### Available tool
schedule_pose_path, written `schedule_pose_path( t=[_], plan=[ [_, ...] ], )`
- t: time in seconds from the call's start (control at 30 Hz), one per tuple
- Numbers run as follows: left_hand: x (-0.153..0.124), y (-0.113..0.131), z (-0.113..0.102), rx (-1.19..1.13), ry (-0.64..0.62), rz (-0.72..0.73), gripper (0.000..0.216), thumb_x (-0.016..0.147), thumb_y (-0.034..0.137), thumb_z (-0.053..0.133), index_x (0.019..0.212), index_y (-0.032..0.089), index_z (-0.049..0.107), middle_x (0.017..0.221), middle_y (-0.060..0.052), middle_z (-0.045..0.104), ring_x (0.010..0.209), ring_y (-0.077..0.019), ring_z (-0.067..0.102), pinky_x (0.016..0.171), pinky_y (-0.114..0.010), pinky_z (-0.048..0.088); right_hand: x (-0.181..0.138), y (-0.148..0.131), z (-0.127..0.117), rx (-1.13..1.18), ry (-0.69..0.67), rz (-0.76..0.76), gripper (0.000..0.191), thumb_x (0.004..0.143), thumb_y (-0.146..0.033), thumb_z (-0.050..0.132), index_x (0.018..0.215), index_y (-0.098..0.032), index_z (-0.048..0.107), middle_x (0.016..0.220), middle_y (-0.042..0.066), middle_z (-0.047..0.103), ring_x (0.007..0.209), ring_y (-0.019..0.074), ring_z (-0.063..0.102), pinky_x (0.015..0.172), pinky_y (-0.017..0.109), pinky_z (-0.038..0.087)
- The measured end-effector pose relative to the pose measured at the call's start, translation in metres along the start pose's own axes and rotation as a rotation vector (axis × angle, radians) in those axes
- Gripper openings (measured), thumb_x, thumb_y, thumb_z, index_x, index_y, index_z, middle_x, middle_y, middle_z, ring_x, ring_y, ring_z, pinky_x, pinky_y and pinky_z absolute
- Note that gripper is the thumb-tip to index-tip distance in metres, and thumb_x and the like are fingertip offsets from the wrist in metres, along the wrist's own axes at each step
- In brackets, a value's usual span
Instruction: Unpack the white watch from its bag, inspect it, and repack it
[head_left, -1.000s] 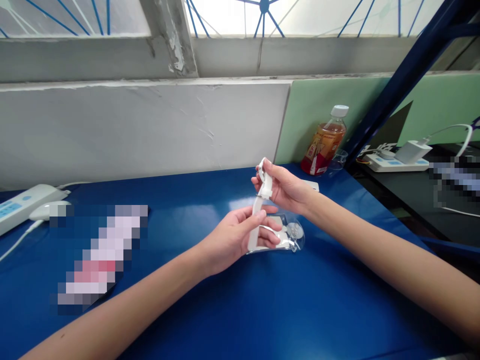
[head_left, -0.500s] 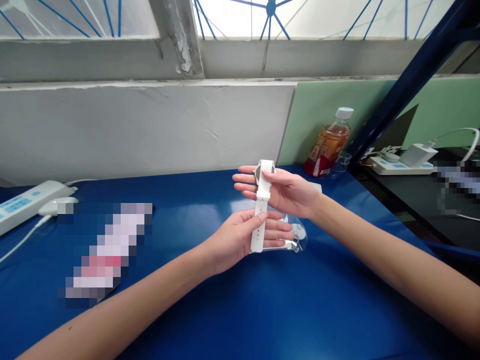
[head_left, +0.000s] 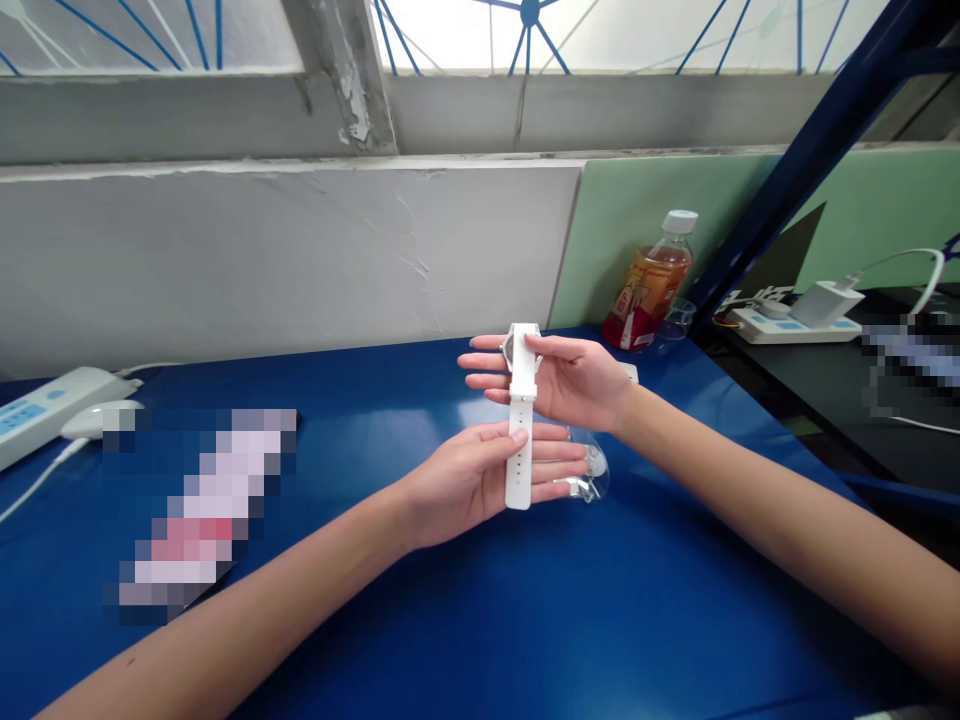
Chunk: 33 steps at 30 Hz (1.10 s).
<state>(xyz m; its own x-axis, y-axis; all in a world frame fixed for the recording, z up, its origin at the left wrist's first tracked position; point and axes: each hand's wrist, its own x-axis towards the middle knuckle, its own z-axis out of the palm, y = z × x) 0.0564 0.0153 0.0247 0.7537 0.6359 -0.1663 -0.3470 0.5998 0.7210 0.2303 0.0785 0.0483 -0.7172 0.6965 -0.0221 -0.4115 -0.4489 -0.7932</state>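
Note:
A white wristwatch (head_left: 520, 412) with a holed strap is stretched straight between my two hands above the blue table (head_left: 450, 620). My right hand (head_left: 570, 380) holds the watch head at the top, thumb pressed over it and fingers stretched to the left behind it. Lower down, my left hand (head_left: 480, 475) pinches the strap's lower end between the thumb and the flat fingers. Beneath my hands lies a clear plastic package (head_left: 589, 470) with a round metal part showing in it.
A bottle of amber drink (head_left: 651, 285) stands at the back right by a green panel. White power strips lie at the far left (head_left: 41, 410) and on the black side table (head_left: 795, 318). A blurred-out object (head_left: 199, 510) lies left of my arms. A blue post rises at the right.
The strap was bent between my closed hands a second ago. It has been pulled out straight, and my right fingers have opened out flat behind the watch head.

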Motion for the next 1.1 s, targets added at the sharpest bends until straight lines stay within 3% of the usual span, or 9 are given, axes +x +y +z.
schedule_pose_path(
  t=[0.23, 0.37, 0.63, 0.87, 1.0, 1.1],
  plan=[
    [0.0007, 0.0, -0.001, -0.02, 0.037, -0.006, 0.032, 0.101, 0.019, 0.049, 0.122, -0.001, 0.062, 0.129, -0.029, 0.061, 0.121, -0.0356, 0.061, 0.107, -0.049, 0.043, 0.001, 0.0001, -0.0021, 0.023, -0.014, -0.022, 0.065, 0.1, -0.055, 0.023, 0.124, -0.008, 0.061, 0.128, 0.017, 0.067, 0.12, 0.0263, 0.062, 0.111, 0.043, 0.037],
    [0.0006, 0.0006, -0.0012, -0.022, 0.039, -0.007, 0.032, 0.101, 0.019, 0.05, 0.122, -0.001, 0.063, 0.128, -0.029, 0.062, 0.121, -0.0354, 0.061, 0.107, -0.049, 0.043, 0.0018, 0.0003, -0.0014, 0.023, -0.004, -0.021, 0.068, 0.098, -0.059, 0.024, 0.123, -0.009, 0.062, 0.127, 0.017, 0.067, 0.12, 0.0268, 0.062, 0.111, 0.044, 0.037],
    [0.0017, 0.0005, -0.0012, -0.034, 0.063, -0.011, 0.032, 0.1, 0.019, 0.05, 0.122, -0.001, 0.062, 0.128, -0.029, 0.062, 0.123, -0.0361, 0.059, 0.109, -0.05, 0.04, 0.0009, 0.0008, -0.0011, 0.038, -0.003, -0.033, 0.064, 0.099, -0.054, 0.022, 0.125, -0.009, 0.059, 0.128, 0.016, 0.066, 0.119, 0.0271, 0.062, 0.111, 0.046, 0.038],
    [0.0025, 0.0008, -0.0007, -0.032, 0.096, -0.002, 0.031, 0.101, 0.018, 0.048, 0.121, -0.002, 0.061, 0.126, -0.03, 0.063, 0.119, -0.0354, 0.062, 0.106, -0.049, 0.043, 0.0022, 0.0008, -0.0001, 0.037, 0.047, -0.032, 0.051, 0.098, -0.035, 0.024, 0.13, -0.011, 0.056, 0.131, 0.014, 0.065, 0.114, 0.0246, 0.065, 0.108, 0.047, 0.041],
    [0.0022, 0.0009, -0.0003, -0.018, 0.111, -0.009, 0.03, 0.101, 0.019, 0.049, 0.118, 0.0, 0.064, 0.119, -0.027, 0.068, 0.11, -0.0318, 0.068, 0.101, -0.045, 0.047, 0.0036, 0.0014, -0.003, 0.072, 0.057, -0.039, 0.048, 0.099, -0.031, 0.026, 0.119, -0.007, 0.063, 0.117, 0.014, 0.071, 0.105, 0.0226, 0.068, 0.103, 0.041, 0.047],
    [0.0008, 0.0045, -0.0016, -0.051, 0.103, -0.02, 0.032, 0.101, 0.028, 0.05, 0.11, 0.003, 0.068, 0.106, -0.021, 0.074, 0.1, -0.0281, 0.072, 0.096, -0.04, 0.05, 0.0056, -0.0002, -0.0068, 0.127, 0.152, -0.092, 0.039, 0.099, -0.032, 0.036, 0.108, -0.01, 0.067, 0.096, 0.01, 0.075, 0.097, 0.0203, 0.07, 0.099, 0.035, 0.051]
  ],
)
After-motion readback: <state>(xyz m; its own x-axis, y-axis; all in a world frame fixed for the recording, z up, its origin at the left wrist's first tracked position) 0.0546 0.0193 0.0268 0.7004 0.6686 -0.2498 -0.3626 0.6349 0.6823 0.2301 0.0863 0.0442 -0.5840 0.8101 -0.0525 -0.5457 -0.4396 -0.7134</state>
